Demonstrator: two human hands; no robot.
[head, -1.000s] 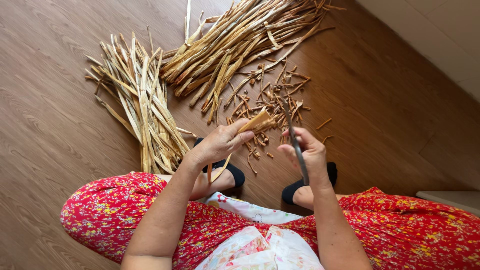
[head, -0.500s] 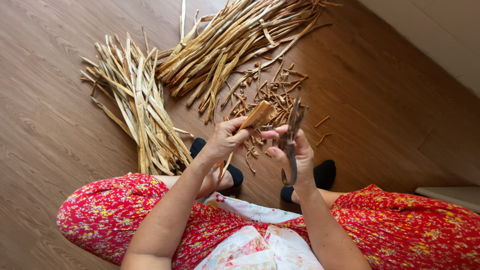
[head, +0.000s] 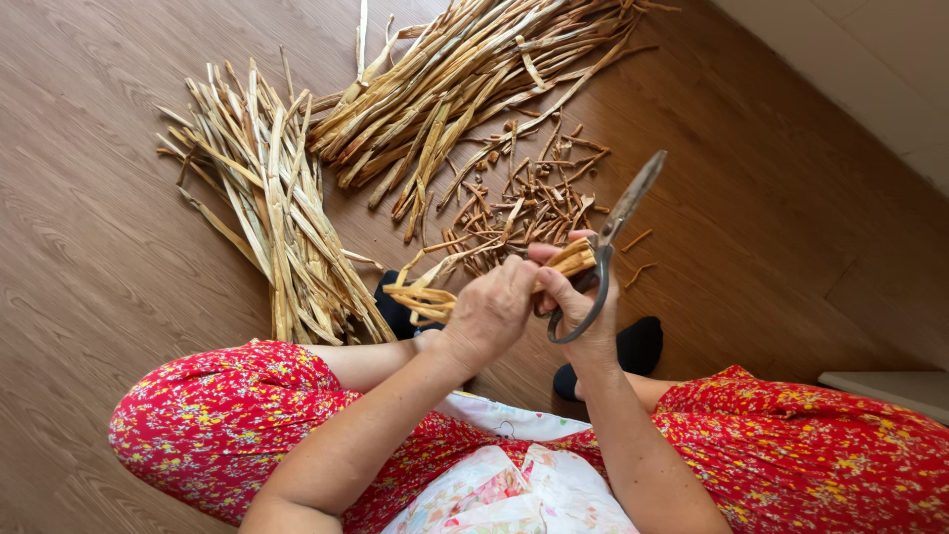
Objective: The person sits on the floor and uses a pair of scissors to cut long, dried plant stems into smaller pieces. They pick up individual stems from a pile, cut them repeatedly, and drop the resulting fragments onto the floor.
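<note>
**Both hands closed on strip and scissors above the floor**

We note, nearest the camera, a red floral dress [head: 227,425] across both knees and a pale patterned cloth [head: 504,485] in the lap. Above these, the left hand [head: 486,314] is curled shut around a dried yellow strip [head: 425,302], whose loose ends stick out to the left of the fist. The right hand [head: 578,307] sits just beside it, touching — its fingers are closed through the handle loop of a pair of metal scissors [head: 618,222], and it also pinches the strip's other end [head: 573,259]. The blades point up and to the right; we cannot tell whether they are parted.

Below the hands, two feet in dark socks [head: 633,346] rest on the wooden floor [head: 89,247]. Just beyond lies a scatter of short brown trimmings [head: 534,193]. To the left, a bundle of pale split strips [head: 267,208] fans out — farther off, a larger heap of long golden strips [head: 474,69] reaches toward the top edge. A light-coloured wall [head: 870,59] closes the upper right corner.
</note>
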